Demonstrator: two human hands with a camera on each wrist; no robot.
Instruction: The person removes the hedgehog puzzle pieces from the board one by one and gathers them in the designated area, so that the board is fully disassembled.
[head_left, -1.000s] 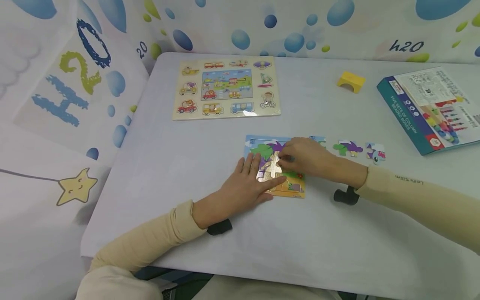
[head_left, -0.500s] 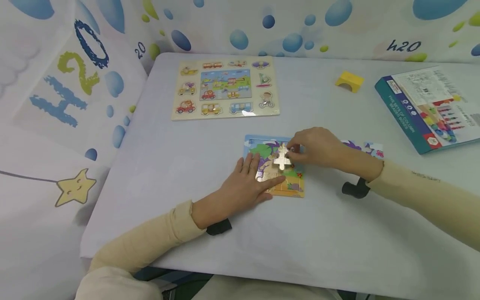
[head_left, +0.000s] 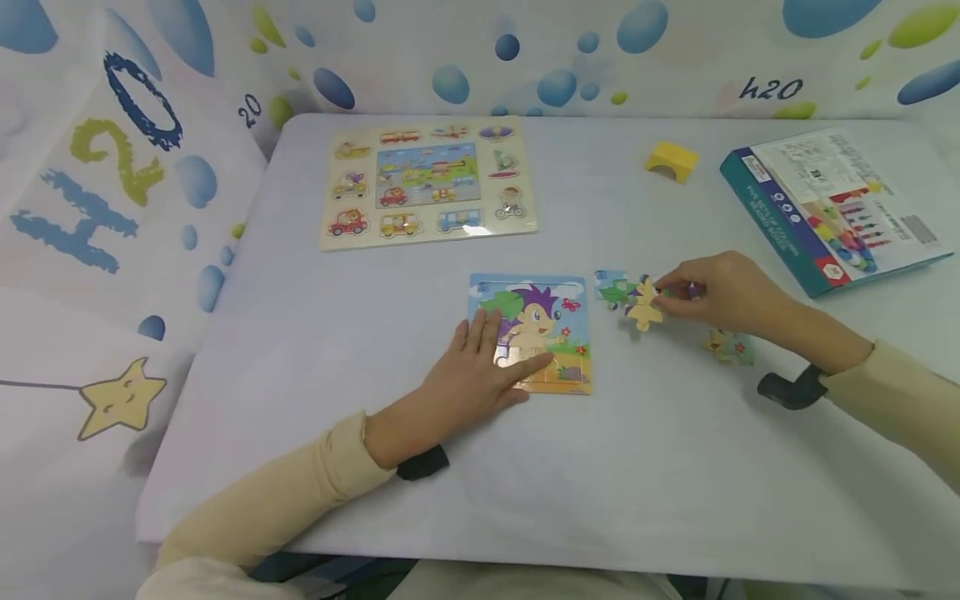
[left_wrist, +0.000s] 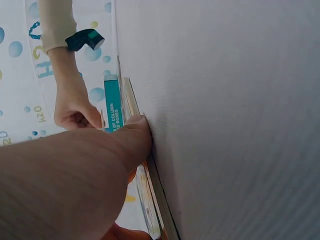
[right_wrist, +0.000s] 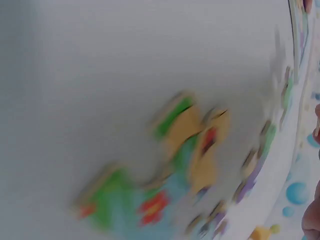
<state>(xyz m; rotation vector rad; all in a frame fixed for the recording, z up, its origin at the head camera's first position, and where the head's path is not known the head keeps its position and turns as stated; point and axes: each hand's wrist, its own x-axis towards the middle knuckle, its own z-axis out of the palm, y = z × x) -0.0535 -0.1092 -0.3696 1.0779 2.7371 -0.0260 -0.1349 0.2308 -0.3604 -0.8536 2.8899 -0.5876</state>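
My left hand (head_left: 463, 379) rests with spread, straight fingers on a small jigsaw board (head_left: 538, 321) showing a purple-haired cartoon figure. In the left wrist view, the left thumb (left_wrist: 132, 135) lies at the edge of that board (left_wrist: 159, 205). My right hand (head_left: 723, 292) pinches a yellowish jigsaw piece (head_left: 644, 305) between thumb and fingertips, lifted right of the board. Behind it lies a blue and green piece (head_left: 612, 286). Under the right wrist sits a piece with a red flower (head_left: 741, 348), blurred in the right wrist view. The right hand partly hides other pieces.
At the back left lies a wooden vehicle puzzle board (head_left: 427, 225). A yellow arch block (head_left: 672, 160) stands at the back, left of a teal-edged box (head_left: 836, 208). The white table (head_left: 337, 333) meets a printed curtain behind.
The right hand has moved right, away from the board, carrying the jigsaw piece that was over it. More of the board's picture shows. The left hand stays on the board; the head view has shifted slightly.
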